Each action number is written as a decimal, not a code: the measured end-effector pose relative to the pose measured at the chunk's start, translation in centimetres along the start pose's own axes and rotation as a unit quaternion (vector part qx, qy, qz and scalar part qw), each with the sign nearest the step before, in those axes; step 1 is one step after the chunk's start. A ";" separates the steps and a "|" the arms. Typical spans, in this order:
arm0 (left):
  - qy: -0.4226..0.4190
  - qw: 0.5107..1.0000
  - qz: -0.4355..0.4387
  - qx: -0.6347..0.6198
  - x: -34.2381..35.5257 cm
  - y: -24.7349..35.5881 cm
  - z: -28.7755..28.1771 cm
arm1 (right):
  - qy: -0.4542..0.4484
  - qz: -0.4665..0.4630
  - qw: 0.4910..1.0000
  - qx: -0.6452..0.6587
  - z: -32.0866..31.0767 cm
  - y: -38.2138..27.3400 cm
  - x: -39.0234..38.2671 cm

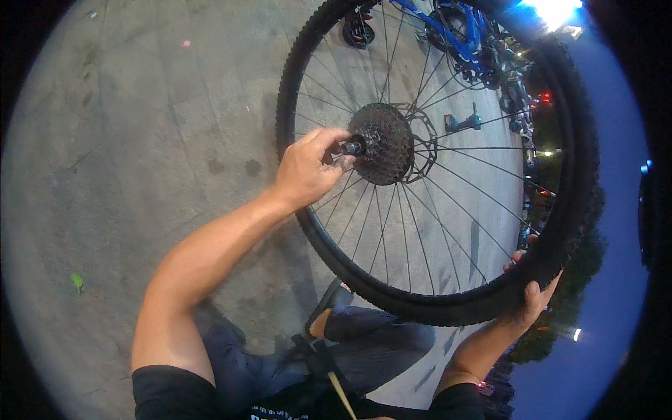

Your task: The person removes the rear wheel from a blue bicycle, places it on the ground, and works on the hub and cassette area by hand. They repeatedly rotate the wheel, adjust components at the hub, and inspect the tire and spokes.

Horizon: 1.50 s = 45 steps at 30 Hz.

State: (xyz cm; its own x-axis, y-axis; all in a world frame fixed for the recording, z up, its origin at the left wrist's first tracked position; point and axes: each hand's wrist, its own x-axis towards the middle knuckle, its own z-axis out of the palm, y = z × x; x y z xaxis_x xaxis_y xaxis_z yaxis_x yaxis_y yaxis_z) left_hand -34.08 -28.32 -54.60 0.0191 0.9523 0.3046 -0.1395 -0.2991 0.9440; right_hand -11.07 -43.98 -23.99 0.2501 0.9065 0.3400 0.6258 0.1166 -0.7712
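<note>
A bicycle wheel (448,308) with a knobby black tyre stands raised in front of me. At its hub sit a dark cassette of sprockets (383,143) and a brake disc (425,145) behind it. The thumb and fingers of my left hand (311,164) close round the hub's axle end (353,145), a short dark and silver cylinder sticking out of the cassette. Low on the right, my right hand (535,297) grips the tyre, thumb on the near side, with some fingers hidden behind the rubber.
Beyond the spokes, a cordless drill (463,120) lies on the paved ground (140,175). Farther off are a blue bicycle (458,42) and a small black wheel (358,33). A bright lamp (553,10) shines at the upper right. My bent leg (378,332) is under the wheel.
</note>
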 end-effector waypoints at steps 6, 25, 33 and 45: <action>-0.020 0.999 -0.018 0.028 0.1 -0.5 -0.4 | 0.016 0.012 0.999 0.027 1.6 -1.2 -0.7; -0.046 0.990 -0.128 0.025 0.3 -0.7 -1.8 | 0.113 0.143 0.934 0.306 5.0 0.3 0.3; -0.094 0.976 -0.195 0.032 2.1 -0.5 -1.6 | -0.242 0.284 0.920 0.121 12.7 27.9 11.2; -0.006 0.941 -0.311 -0.131 2.5 -4.7 -5.3 | -0.262 0.167 0.913 0.265 19.2 27.6 12.4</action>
State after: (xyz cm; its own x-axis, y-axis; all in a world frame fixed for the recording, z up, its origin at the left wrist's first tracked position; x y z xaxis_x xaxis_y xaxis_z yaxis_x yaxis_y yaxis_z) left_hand -38.61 -24.18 -58.91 0.1882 0.9374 -0.2932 -0.3380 0.3421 0.8768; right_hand -4.90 -21.68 -51.37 -0.1132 0.9809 -0.1582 0.0988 -0.1474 -0.9841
